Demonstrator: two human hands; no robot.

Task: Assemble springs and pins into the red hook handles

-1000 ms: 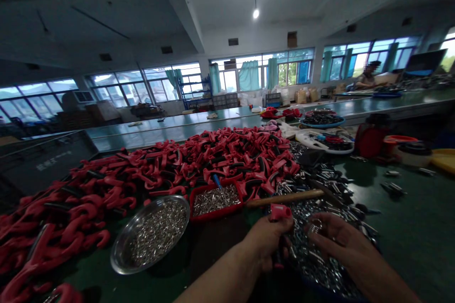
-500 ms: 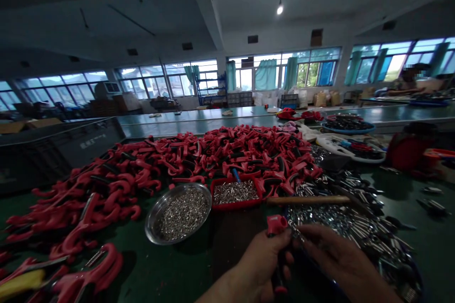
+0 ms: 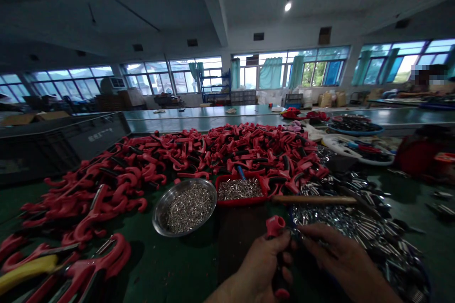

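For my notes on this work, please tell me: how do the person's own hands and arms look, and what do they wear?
The left hand and right hand are bare, without gloves. The left forearm and right forearm are also bare, with no sleeve or watch in view.

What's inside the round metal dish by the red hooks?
The round metal dish is heaped with tiny silver metal pieces, maybe short pins. They cover its bottom, so the floor of the dish can't be seen, nor anything lying under them.

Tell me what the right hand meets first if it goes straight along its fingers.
Likely the red piece held in the left hand, just ahead of the fingers of the right hand, though depth is hard to judge.
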